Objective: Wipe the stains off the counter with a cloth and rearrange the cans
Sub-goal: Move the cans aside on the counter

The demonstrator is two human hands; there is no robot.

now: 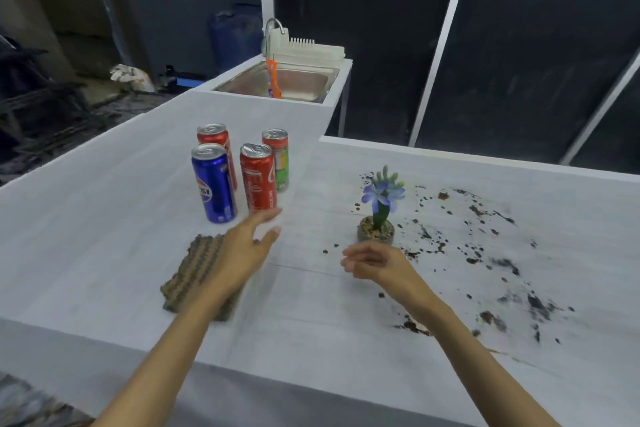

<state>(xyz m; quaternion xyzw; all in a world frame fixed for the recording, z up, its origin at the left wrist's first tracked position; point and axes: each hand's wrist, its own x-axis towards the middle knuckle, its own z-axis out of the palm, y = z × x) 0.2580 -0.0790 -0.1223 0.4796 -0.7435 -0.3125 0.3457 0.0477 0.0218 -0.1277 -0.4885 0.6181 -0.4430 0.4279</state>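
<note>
Brown cloth (194,270) lying flat, stains (507,267) unwiped; left grip (249,246) open over it, right grip (374,262) loosely curled, empty. Next: grasp cloth.

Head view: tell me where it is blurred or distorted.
Head view: motion blur smears the left hand at its fingertips and the far-right stains; the Pepsi can looks fairly sharp; the wide-angle lens splays the white window posts outward; lighting soft, shadows faint.
</note>
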